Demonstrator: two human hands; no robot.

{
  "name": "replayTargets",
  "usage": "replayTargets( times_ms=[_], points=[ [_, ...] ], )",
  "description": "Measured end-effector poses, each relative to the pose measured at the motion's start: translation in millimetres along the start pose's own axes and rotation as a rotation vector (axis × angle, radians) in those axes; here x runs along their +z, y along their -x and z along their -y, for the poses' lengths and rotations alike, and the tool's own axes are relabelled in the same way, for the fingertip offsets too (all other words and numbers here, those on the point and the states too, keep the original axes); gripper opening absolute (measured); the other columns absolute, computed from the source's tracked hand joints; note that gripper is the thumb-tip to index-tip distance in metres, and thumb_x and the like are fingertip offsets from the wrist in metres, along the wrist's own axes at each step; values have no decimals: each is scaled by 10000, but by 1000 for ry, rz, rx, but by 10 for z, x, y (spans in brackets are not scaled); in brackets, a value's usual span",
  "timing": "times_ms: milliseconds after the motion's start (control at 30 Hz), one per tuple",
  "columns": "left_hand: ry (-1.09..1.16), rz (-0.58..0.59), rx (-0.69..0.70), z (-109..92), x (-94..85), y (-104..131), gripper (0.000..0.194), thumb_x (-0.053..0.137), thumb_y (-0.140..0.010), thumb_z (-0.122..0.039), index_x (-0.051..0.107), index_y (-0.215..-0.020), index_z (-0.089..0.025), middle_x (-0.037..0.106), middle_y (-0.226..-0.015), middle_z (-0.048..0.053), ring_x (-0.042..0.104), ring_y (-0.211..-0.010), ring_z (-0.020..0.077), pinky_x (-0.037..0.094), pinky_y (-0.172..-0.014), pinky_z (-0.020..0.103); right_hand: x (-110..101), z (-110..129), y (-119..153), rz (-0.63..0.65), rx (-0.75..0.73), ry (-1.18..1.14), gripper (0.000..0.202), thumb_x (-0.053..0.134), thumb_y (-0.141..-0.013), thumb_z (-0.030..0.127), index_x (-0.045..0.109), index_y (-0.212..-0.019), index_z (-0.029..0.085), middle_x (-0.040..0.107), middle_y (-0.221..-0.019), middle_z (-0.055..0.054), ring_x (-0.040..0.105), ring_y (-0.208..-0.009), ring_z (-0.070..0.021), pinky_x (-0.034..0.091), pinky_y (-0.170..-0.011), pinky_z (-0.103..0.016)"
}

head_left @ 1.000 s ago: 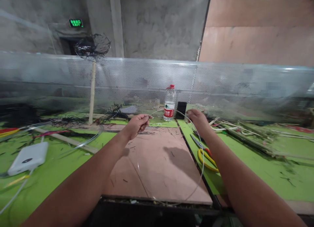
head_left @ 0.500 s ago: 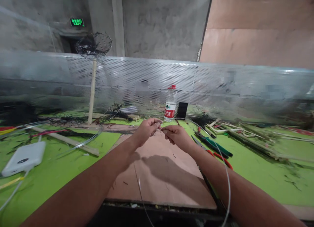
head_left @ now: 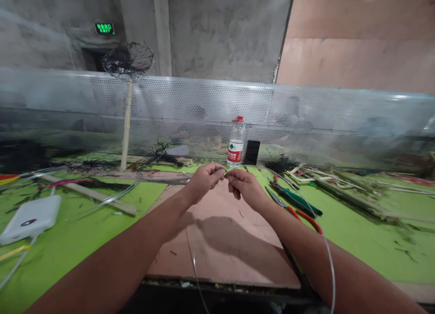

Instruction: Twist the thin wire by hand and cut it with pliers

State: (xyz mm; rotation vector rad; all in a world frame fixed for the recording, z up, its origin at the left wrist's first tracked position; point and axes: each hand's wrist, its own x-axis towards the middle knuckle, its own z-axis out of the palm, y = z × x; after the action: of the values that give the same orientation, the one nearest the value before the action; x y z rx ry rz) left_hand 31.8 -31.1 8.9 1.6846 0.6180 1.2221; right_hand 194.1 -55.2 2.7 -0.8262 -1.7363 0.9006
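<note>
Over the pinkish-brown board, my left hand and my right hand meet with their fingertips almost touching. Both hands are closed in a pinch on a thin clear strand. From the fingertips the strand loops out to the right and hangs down past my right forearm. Another thin length of it hangs over the board's front edge. Where the strand passes between the fingertips, its ends are too small to make out.
Green-handled pliers and orange-handled scissors lie right of the board. A water bottle and a phone stand behind. At left are a white power bank and a wooden stick; plant stems lie right.
My fingertips have come slightly closer together. The strand's loop on the right has swung outward, farther right over my right forearm. The view has shifted slightly.
</note>
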Motion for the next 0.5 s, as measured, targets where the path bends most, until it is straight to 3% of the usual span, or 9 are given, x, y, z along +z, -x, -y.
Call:
replayTargets(
  times_ms=[233, 500],
  points=[
    [-63, 2, 25, -19, -2, 12, 289, 570, -791, -422, 534, -694, -152, 349, -469, -65, 270, -400, 40, 193, -394, 195, 11, 15, 11, 18, 0, 29, 157, 488, -823, 322, 552, -795, 181, 505, -556, 42, 412, -383, -57, 300, -356, -188],
    [-39, -36, 15, 1, 16, 14, 314, 555, -798, -439, 506, -666, -159, 330, -458, -66, 256, -388, 40, 175, -385, 195, 21, 19, 15, 29, 8, 34, 140, 478, -824, 295, 549, -804, 176, 497, -558, 43, 407, -379, -56, 297, -358, -188]
  ],
)
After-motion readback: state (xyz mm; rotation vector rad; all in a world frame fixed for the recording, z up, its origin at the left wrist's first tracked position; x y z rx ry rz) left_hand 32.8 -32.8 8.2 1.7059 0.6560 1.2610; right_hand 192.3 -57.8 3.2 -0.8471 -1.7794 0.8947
